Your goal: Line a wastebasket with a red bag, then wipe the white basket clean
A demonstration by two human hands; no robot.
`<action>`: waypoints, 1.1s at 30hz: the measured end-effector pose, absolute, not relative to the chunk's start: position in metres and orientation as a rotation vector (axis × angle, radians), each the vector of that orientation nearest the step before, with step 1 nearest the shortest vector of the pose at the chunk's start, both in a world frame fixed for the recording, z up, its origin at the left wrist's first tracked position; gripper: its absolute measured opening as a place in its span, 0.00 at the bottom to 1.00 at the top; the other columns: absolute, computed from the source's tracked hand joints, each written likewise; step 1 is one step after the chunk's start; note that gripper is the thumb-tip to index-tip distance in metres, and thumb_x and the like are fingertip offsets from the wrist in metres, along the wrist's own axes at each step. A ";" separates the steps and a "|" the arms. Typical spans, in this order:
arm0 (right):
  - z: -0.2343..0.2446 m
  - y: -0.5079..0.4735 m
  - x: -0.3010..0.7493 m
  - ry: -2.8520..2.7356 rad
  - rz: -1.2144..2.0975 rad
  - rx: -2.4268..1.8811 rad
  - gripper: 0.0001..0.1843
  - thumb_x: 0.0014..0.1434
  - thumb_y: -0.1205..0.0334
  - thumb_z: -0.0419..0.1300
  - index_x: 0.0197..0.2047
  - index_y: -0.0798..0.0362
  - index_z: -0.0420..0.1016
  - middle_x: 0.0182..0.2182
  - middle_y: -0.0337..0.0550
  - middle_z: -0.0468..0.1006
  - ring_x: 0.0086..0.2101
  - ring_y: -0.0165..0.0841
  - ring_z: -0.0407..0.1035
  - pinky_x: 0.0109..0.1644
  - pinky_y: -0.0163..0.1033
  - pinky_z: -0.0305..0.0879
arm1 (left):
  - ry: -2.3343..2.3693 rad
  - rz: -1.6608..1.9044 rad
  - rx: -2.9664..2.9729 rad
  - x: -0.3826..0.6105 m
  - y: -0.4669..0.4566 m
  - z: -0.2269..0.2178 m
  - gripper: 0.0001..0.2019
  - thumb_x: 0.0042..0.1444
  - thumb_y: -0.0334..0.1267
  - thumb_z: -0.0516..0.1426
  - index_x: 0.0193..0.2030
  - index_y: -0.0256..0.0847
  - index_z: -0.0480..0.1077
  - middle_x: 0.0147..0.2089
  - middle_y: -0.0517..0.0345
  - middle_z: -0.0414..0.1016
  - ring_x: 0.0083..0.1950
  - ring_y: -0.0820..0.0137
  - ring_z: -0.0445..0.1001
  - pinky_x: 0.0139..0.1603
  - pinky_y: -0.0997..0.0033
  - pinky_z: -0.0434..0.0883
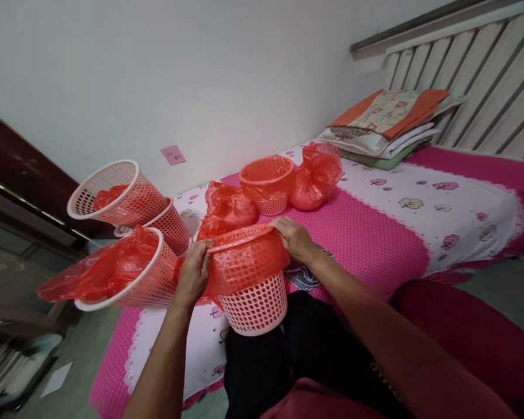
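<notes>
A white mesh basket (257, 305) rests on my lap, lined with a red plastic bag (244, 262) folded down over its rim. My left hand (194, 272) is closed on the bag at the basket's left rim. My right hand (293, 237) is closed on the bag at the right rim, fingers pressing the plastic over the edge.
Three lined baskets lie on their sides at the left (126, 273) (113, 195) (172, 224). Another lined basket (268, 183) stands upright on the pink bed (375, 238), with loose red bags (317, 174) (227, 209) beside it. Folded bedding (386, 122) lies by the headboard.
</notes>
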State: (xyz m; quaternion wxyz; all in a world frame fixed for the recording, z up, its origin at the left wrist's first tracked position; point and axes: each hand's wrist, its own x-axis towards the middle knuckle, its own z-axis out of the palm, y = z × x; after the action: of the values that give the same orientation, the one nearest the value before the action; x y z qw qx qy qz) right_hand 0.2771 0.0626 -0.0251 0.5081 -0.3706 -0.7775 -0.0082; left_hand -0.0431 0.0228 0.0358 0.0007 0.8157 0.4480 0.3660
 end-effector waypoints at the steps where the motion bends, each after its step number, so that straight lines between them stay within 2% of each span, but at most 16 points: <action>1: -0.024 0.065 0.276 -1.870 -0.070 -0.920 0.17 0.71 0.72 0.50 0.51 0.51 0.78 0.43 0.48 0.82 0.45 0.41 0.74 0.50 0.46 0.73 | 1.408 1.155 2.549 -0.042 0.026 0.037 0.10 0.73 0.42 0.49 0.47 0.47 0.71 0.51 0.55 0.81 0.56 0.61 0.79 0.80 0.42 0.55; 4: -0.016 0.071 0.276 -1.820 -0.211 -1.013 0.18 0.71 0.73 0.48 0.51 0.53 0.78 0.42 0.51 0.81 0.42 0.43 0.72 0.49 0.47 0.72 | 1.378 1.178 2.523 -0.035 0.036 0.040 0.12 0.74 0.43 0.48 0.49 0.47 0.71 0.53 0.53 0.81 0.58 0.61 0.79 0.73 0.48 0.67; 6: -0.009 0.074 0.279 -1.756 -0.277 -1.037 0.19 0.71 0.73 0.47 0.52 0.54 0.78 0.44 0.52 0.81 0.43 0.44 0.71 0.51 0.48 0.72 | 1.341 1.225 2.535 -0.027 0.045 0.042 0.13 0.74 0.43 0.47 0.51 0.47 0.72 0.55 0.51 0.81 0.61 0.61 0.78 0.71 0.50 0.70; 10: -0.004 0.075 0.285 -1.612 -0.308 -0.998 0.21 0.71 0.72 0.47 0.55 0.52 0.78 0.49 0.52 0.82 0.48 0.45 0.73 0.56 0.53 0.73 | 1.277 1.392 2.682 -0.013 0.055 0.039 0.13 0.74 0.38 0.47 0.51 0.44 0.73 0.57 0.48 0.82 0.68 0.60 0.75 0.79 0.40 0.58; 14: -0.027 0.058 0.286 -1.591 -0.249 -0.961 0.21 0.73 0.70 0.47 0.58 0.49 0.78 0.51 0.51 0.83 0.52 0.45 0.75 0.59 0.57 0.73 | 1.386 1.458 2.850 -0.015 0.040 0.011 0.13 0.72 0.32 0.49 0.46 0.45 0.76 0.55 0.50 0.84 0.70 0.58 0.75 0.81 0.30 0.44; 17: -0.055 0.032 0.286 -1.628 -0.193 -0.929 0.22 0.73 0.72 0.48 0.61 0.49 0.77 0.54 0.51 0.82 0.56 0.44 0.76 0.61 0.58 0.74 | 1.331 1.433 2.989 -0.027 0.013 -0.023 0.13 0.69 0.28 0.53 0.48 0.46 0.77 0.55 0.51 0.85 0.70 0.57 0.75 0.81 0.28 0.43; 21: -0.076 0.002 0.287 -1.692 -0.180 -0.893 0.23 0.73 0.73 0.50 0.65 0.49 0.74 0.58 0.52 0.81 0.59 0.42 0.76 0.66 0.58 0.73 | 1.276 1.268 3.040 -0.038 -0.023 -0.050 0.19 0.67 0.25 0.55 0.58 0.49 0.76 0.58 0.51 0.84 0.71 0.57 0.74 0.81 0.28 0.44; 24: -0.073 -0.007 0.290 -1.733 -0.206 -0.858 0.24 0.72 0.74 0.52 0.67 0.50 0.73 0.57 0.53 0.81 0.59 0.42 0.76 0.67 0.58 0.73 | 1.276 1.124 2.998 -0.036 -0.041 -0.045 0.29 0.65 0.25 0.56 0.71 0.50 0.69 0.67 0.47 0.78 0.78 0.54 0.65 0.81 0.28 0.43; 28: -0.068 -0.020 0.296 -1.795 -0.188 -0.836 0.26 0.72 0.75 0.50 0.68 0.51 0.73 0.57 0.54 0.82 0.59 0.43 0.76 0.66 0.60 0.75 | 1.307 1.078 2.834 -0.033 -0.063 -0.033 0.41 0.63 0.26 0.57 0.81 0.49 0.51 0.80 0.41 0.58 0.83 0.49 0.51 0.80 0.31 0.52; 30: -0.070 -0.031 0.300 -1.810 -0.150 -0.849 0.28 0.72 0.74 0.49 0.70 0.50 0.71 0.59 0.54 0.81 0.60 0.44 0.76 0.66 0.60 0.75 | 1.396 1.212 2.681 -0.036 -0.076 -0.033 0.41 0.64 0.28 0.56 0.82 0.51 0.49 0.82 0.43 0.55 0.83 0.49 0.51 0.80 0.33 0.54; 33: -0.076 -0.052 0.305 -1.809 -0.074 -0.875 0.30 0.72 0.73 0.50 0.73 0.48 0.68 0.61 0.54 0.79 0.62 0.45 0.74 0.67 0.61 0.74 | 1.585 1.414 2.384 -0.041 -0.089 -0.037 0.36 0.69 0.34 0.54 0.81 0.52 0.51 0.81 0.44 0.56 0.82 0.50 0.53 0.81 0.37 0.54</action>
State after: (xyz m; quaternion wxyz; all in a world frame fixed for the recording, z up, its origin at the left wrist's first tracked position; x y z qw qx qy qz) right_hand 0.3055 -0.0520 -0.0761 0.5356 -0.3672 -0.7598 -0.0312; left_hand -0.0415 -0.0890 -0.0374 -0.0259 0.7463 0.4963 0.4428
